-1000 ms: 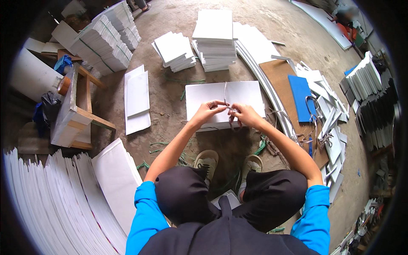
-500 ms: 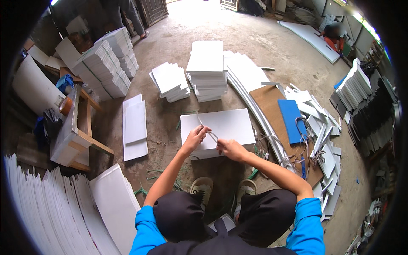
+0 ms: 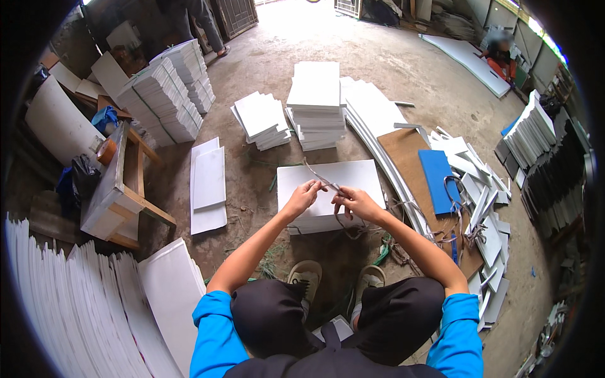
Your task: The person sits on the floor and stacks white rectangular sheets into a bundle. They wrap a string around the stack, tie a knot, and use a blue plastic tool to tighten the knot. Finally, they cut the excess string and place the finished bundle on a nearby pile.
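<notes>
A stack of white boards (image 3: 359, 183) lies on the floor in front of my shoes. Above its top, my left hand (image 3: 305, 196) pinches a greyish strap (image 3: 315, 170), whose one end sticks up past the fingers toward the stack's far edge. My right hand (image 3: 353, 203) is closed on the same strap just to the right, with the fingers curled. A loose length of the strap hangs below the right hand over the near side of the stack. Both hands are close together, and the strap's crossing between them is too small to make out.
Two shorter piles, one tall (image 3: 316, 94), stand beyond. Right are a brown board (image 3: 409, 164), a blue slab (image 3: 436, 179) and white offcuts (image 3: 482, 233). Left are flat white sheets (image 3: 209, 183), a wooden stool (image 3: 120, 189) and tied stacks (image 3: 157, 104). A person (image 3: 501, 60) crouches far right.
My hands have drawn closer together over the stack. The right hand has turned, and a loose strap length now hangs beneath it. The whole view has shifted slightly.
</notes>
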`<state>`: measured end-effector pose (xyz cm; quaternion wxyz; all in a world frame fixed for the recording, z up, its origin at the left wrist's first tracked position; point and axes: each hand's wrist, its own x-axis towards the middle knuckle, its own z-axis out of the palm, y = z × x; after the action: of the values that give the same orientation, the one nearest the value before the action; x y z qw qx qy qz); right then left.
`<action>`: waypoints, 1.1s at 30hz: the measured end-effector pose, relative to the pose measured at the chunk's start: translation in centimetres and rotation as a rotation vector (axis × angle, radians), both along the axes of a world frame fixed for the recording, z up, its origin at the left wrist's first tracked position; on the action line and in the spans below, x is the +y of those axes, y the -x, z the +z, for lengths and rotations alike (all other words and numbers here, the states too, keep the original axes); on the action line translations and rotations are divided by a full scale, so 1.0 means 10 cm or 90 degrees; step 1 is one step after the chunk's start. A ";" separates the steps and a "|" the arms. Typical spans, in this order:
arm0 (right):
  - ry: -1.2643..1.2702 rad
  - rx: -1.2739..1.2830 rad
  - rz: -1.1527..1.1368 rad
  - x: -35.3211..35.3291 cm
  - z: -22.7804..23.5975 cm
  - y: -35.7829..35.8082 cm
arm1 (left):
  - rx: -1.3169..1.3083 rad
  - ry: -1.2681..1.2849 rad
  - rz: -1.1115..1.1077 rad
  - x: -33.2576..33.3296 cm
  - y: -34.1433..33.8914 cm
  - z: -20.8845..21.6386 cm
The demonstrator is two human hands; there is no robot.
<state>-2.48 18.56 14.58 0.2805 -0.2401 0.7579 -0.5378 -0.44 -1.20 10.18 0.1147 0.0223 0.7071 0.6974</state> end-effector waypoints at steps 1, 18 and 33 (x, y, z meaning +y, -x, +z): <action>-0.012 -0.005 0.009 0.05 0.00 0.06 | 0.023 0.053 0.024 0.02 0.00 0.04; -0.305 0.072 -0.024 1.00 0.29 0.49 | 0.184 0.434 0.148 -0.30 -0.03 0.08; -0.254 0.130 0.009 0.85 -0.12 0.54 | -0.045 -0.248 0.199 0.24 0.56 -0.03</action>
<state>-7.84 27.01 13.43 0.2481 -0.2385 0.8719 -0.3483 -6.02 1.18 9.86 0.0236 -0.0904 0.5497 0.8301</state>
